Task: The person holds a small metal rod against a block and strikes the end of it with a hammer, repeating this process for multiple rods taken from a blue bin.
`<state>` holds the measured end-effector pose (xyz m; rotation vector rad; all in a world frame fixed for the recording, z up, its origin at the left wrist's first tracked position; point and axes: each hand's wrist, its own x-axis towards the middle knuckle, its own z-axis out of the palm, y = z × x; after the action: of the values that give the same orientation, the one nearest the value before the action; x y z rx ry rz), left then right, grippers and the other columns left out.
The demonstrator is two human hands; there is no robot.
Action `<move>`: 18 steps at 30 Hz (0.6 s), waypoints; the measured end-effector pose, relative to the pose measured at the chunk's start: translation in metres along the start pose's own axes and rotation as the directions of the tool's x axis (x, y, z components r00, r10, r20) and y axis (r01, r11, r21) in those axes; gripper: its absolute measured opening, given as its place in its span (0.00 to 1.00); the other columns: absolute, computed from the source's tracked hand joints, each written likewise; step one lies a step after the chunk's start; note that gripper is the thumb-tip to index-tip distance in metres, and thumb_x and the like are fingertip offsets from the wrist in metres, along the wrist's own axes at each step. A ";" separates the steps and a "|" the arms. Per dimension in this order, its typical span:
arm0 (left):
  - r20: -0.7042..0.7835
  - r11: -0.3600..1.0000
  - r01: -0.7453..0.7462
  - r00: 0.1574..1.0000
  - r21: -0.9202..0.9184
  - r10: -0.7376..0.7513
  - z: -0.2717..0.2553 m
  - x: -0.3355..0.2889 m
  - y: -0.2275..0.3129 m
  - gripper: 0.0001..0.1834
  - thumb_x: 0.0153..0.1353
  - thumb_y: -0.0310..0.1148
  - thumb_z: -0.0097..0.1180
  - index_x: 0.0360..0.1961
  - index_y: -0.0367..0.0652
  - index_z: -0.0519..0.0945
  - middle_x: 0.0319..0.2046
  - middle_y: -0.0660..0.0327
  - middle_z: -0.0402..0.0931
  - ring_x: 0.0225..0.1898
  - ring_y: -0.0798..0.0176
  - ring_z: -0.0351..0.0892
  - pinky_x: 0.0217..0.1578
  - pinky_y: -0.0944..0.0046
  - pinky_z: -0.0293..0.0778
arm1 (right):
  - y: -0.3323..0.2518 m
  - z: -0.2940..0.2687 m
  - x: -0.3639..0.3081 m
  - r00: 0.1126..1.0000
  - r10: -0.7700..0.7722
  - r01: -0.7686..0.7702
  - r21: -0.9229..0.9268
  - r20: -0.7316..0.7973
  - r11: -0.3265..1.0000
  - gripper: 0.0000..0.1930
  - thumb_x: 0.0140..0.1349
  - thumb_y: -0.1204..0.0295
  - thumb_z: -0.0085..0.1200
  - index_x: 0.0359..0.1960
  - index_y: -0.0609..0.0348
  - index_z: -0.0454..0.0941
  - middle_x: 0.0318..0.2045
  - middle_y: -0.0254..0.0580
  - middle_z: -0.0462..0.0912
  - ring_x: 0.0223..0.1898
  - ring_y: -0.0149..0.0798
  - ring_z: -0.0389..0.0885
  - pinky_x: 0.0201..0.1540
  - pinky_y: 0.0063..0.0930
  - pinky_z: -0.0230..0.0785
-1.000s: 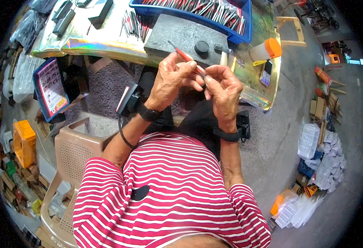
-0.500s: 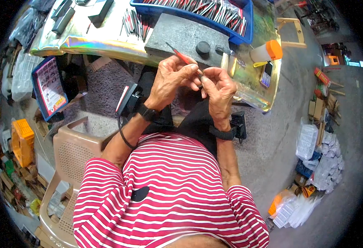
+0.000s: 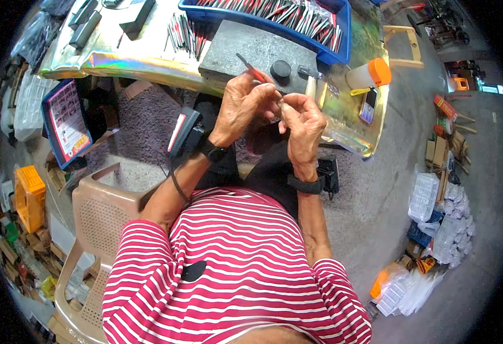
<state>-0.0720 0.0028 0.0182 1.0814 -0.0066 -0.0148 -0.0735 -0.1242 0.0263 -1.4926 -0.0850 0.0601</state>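
My left hand (image 3: 242, 109) is closed around a slim, pen-shaped tool (image 3: 256, 74), red with a dark grey tip that points up and left over the near edge of a grey stone block (image 3: 234, 47). Close against it, my right hand (image 3: 304, 127) pinches with thumb and forefinger at the tool's lower end; what is between those fingertips is too small to make out. A black round piece (image 3: 280, 69) sits on the block beyond my hands. At the block's right end lies a hammer (image 3: 310, 86) with a pale handle and dark head.
A blue bin (image 3: 263, 24) behind the block holds many similar red and grey tools, with a loose pile (image 3: 186, 35) on its left. An orange-capped bottle (image 3: 359, 75) and a phone (image 3: 368, 106) are at the table's right. A beige plastic chair (image 3: 99, 218) stands at left.
Both hands stay together with the tool between them. Its tip has shifted slightly up and to the right, and my left wrist has moved a little to the right.
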 end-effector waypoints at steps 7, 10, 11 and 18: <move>-0.106 0.965 -0.156 0.978 0.211 0.181 0.007 0.016 -0.009 0.02 0.54 0.24 0.45 0.30 0.37 0.69 0.19 0.63 0.72 0.20 0.74 0.71 0.18 0.76 0.67 | 0.004 -0.001 0.010 1.000 0.009 -0.009 0.025 -0.007 1.000 0.06 0.51 0.80 0.46 0.32 0.67 0.67 0.22 0.34 0.71 0.15 0.20 0.64 0.14 0.11 0.59; -0.115 0.952 -0.176 0.971 0.252 0.211 0.008 0.024 -0.013 0.01 0.54 0.23 0.45 0.29 0.38 0.69 0.18 0.63 0.72 0.18 0.75 0.70 0.17 0.76 0.65 | 0.006 -0.002 0.015 1.000 0.017 -0.017 0.038 -0.006 0.999 0.06 0.51 0.80 0.46 0.32 0.67 0.67 0.22 0.34 0.71 0.15 0.20 0.64 0.14 0.12 0.59; -0.118 0.951 -0.172 0.971 0.257 0.208 0.008 0.026 -0.014 0.01 0.54 0.23 0.45 0.29 0.38 0.69 0.17 0.63 0.72 0.17 0.75 0.69 0.16 0.76 0.64 | 0.006 -0.002 0.016 1.000 0.018 -0.018 0.039 -0.007 0.999 0.06 0.51 0.80 0.46 0.32 0.67 0.67 0.22 0.34 0.71 0.15 0.20 0.64 0.14 0.12 0.59; -0.158 0.971 -0.107 0.977 0.215 0.142 0.004 0.048 -0.019 0.01 0.54 0.24 0.46 0.27 0.39 0.68 0.16 0.65 0.71 0.15 0.75 0.69 0.13 0.76 0.63 | 0.001 -0.017 0.014 0.998 0.055 -0.053 0.076 -0.030 0.996 0.08 0.51 0.80 0.46 0.34 0.69 0.67 0.29 0.43 0.74 0.18 0.21 0.63 0.18 0.13 0.59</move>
<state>-0.0242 -0.0105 0.0034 1.2844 0.0812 0.1971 -0.0583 -0.1401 0.0244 -1.4199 -0.0160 0.0821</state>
